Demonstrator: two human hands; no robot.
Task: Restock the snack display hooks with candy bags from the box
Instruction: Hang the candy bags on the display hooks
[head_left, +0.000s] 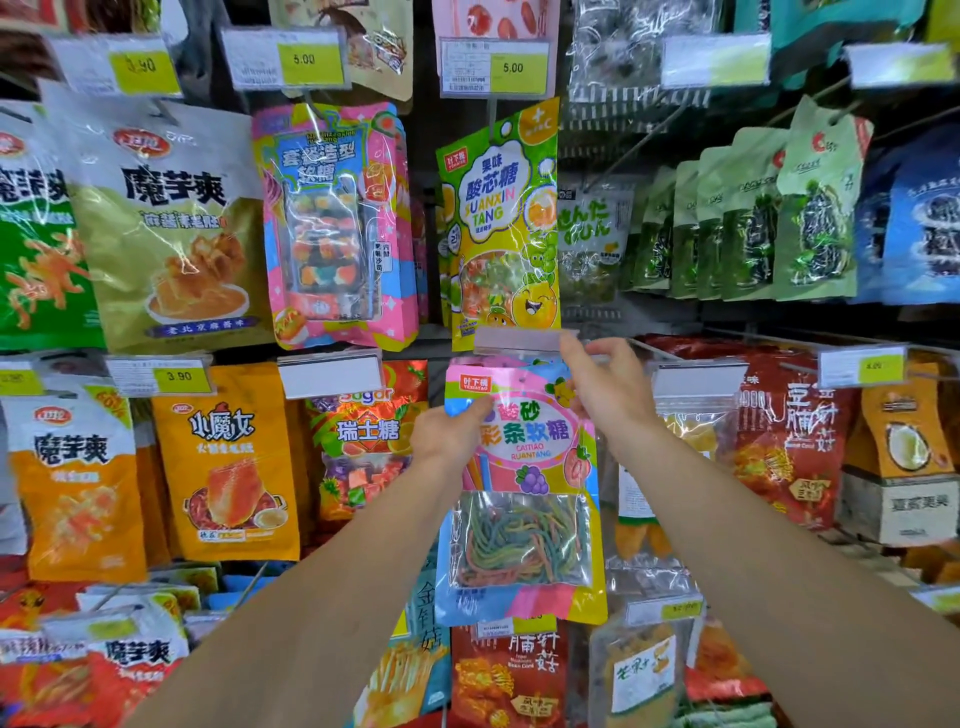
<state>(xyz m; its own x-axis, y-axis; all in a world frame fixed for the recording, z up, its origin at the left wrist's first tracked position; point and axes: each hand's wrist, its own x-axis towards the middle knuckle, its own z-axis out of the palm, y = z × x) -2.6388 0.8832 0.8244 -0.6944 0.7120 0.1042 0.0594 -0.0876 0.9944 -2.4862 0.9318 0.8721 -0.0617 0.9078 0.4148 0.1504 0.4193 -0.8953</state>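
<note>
Hanging at the far left of the frame are beige snack pouches (166, 228) and, below them, an orange pouch (228, 462). Toward the centre, the left hand (449, 434) pinches the upper left edge of a pink-and-blue candy bag (524, 493) of coloured strips, held upright at mid-frame. Right of it, the right hand (605, 387) grips the bag's top corner just under a blank label holder (519, 340). Above hangs a yellow-green candy bag (501, 218); green seaweed packs (753, 223) fill the upper right.

A pink-and-blue candy bag (524, 488) with rainbow gummy strips behind its clear window hangs upright, its top edge level with a blank label holder (524, 340).
</note>
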